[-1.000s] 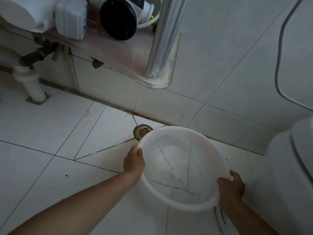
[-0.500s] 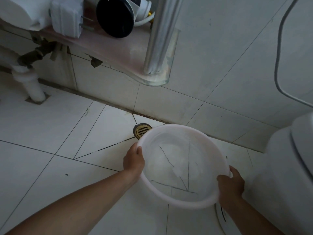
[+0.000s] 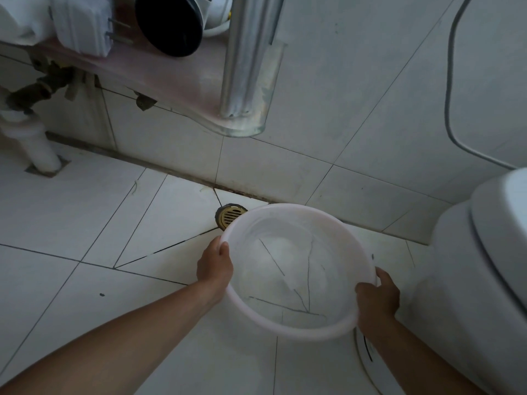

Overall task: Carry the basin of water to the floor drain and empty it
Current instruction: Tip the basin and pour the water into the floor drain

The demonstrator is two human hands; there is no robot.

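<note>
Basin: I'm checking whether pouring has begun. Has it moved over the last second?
No, hardly at all: the basin has its rim over the same right edge of the floor drain as before.

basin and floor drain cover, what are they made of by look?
basin: probably thin translucent white plastic, smooth; floor grout lines show through its bottom. drain cover: looks like brass-toned metal, slotted grille, dull finish; plated or solid, cannot tell.

basin (image 3: 288,327): translucent white | drain (image 3: 228,215): brass, slotted | floor (image 3: 71,212): white tiles, dark grout | shelf (image 3: 171,78): pink
</note>
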